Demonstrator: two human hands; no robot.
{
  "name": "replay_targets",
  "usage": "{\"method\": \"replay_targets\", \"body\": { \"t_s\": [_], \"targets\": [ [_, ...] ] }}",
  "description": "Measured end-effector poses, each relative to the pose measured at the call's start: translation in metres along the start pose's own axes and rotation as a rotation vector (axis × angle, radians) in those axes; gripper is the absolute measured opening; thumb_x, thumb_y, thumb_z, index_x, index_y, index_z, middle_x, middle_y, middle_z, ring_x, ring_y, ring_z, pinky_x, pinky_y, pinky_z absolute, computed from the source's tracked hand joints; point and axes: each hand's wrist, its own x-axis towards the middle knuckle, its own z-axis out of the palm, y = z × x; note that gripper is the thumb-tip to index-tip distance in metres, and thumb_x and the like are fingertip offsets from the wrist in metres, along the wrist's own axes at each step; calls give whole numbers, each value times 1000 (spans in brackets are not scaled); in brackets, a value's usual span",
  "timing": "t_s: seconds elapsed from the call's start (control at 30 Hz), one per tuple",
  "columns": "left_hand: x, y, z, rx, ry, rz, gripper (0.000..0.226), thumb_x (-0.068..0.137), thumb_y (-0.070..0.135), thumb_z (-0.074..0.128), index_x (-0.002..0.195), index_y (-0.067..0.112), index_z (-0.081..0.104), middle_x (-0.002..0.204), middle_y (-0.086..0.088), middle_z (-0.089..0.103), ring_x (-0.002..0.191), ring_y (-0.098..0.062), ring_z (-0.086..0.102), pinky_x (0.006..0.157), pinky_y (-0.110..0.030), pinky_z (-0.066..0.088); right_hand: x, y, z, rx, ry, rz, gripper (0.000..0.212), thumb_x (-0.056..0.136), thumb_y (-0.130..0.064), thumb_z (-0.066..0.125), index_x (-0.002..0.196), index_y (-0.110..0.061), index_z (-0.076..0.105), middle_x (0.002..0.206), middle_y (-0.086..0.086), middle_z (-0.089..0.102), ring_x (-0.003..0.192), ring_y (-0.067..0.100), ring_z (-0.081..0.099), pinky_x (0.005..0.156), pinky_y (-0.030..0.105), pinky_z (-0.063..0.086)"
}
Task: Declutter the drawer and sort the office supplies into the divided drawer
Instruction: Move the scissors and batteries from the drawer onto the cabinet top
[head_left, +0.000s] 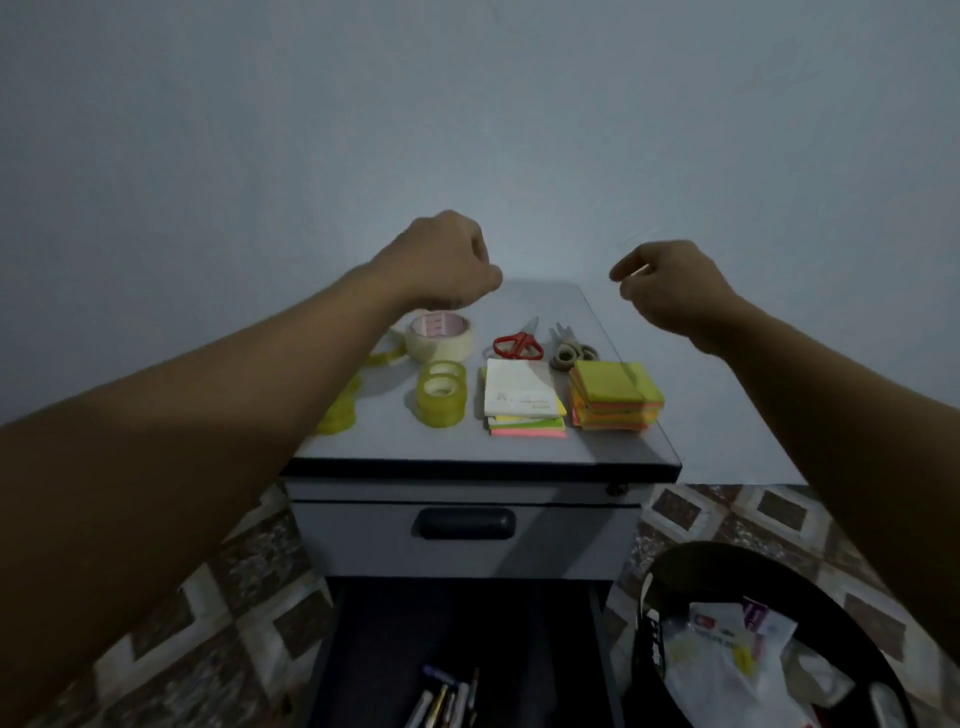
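Left hand (447, 260), grip curled and apparently empty, hovers over the masking tape (441, 338) on the tabletop (597, 447); right hand (670, 286) grip indeterminate; advisably, pinch the roll's rim, then carry it to the open drawer (374, 649).
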Motion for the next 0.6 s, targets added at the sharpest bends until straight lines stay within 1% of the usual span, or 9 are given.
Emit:
{"method": "replay_targets", "body": {
  "t_s": [0.1, 0.17, 0.27, 0.37, 0.47, 0.5, 0.57, 0.6],
  "targets": [
    [-24, 1, -18, -60, 28, 8, 18, 86, 31, 67, 99, 18, 69, 101, 3, 68, 86, -15, 62, 67, -26, 45, -21, -15, -5, 10, 23, -39, 24, 87, -9, 53, 100, -18, 71, 102, 5, 67, 86, 19, 61, 59, 22, 43],
    [-40, 1, -26, -102, 32, 10, 16, 86, 31, 68, 96, 19, 70, 95, 4, 69, 81, -13, 63, 65, -25, 47, -37, -24, -6, 9, 44, -70, 25, 88, -9, 52, 102, -18, 71, 96, 4, 68, 79, 16, 59, 57, 21, 41],
    [-67, -2, -31, -150, 28, -5, 13, 85, 31, 68, 93, 21, 71, 91, 5, 69, 86, -16, 66, 71, -29, 54, -66, -34, -3, 26, 64, -107, 24, 89, -10, 53, 104, -17, 70, 90, 0, 66, 70, 9, 57, 57, 20, 40],
    [-98, -9, -28, -221, 40, -33, 11, 83, 32, 69, 90, 23, 71, 90, 4, 70, 87, -17, 67, 78, -36, 58, -99, -36, 7, 69, 90, -113, 23, 89, -11, 54, 103, -19, 71, 83, -4, 66, 73, 11, 60, 59, 19, 42],
    [-131, -18, -16, -301, 42, -75, 10, 86, 30, 68, 89, 21, 71, 81, 11, 69, 79, -10, 66, 74, -30, 55, -135, -30, 26, 169, 54, -77, 23, 86, -12, 53, 98, -21, 71, 83, -6, 68, 68, 11, 60, 58, 25, 43],
    [-141, -22, -9, -326, 29, -92, 10, 86, 28, 68, 89, 19, 71, 78, 11, 69, 75, -9, 66, 71, -29, 55, -146, -26, 34, 203, 39, -68, 22, 86, -12, 54, 96, -22, 71, 82, -5, 69, 65, 11, 58, 58, 24, 42],
    [-163, -33, 9, -380, -25, -118, 7, 87, 25, 67, 88, 18, 70, 77, -1, 72, 70, -14, 66, 66, -32, 55, -170, -15, 53, 259, -14, -55, 18, 86, -11, 57, 92, -22, 70, 76, -4, 67, 60, 7, 55, 55, 19, 42],
    [-173, -39, 19, -399, -70, -124, 6, 88, 24, 67, 89, 19, 70, 78, -5, 73, 68, -16, 67, 63, -30, 54, -182, -9, 62, 269, -49, -47, 16, 87, -11, 59, 91, -22, 70, 74, -5, 67, 60, 5, 56, 55, 18, 43]
  ]
}}
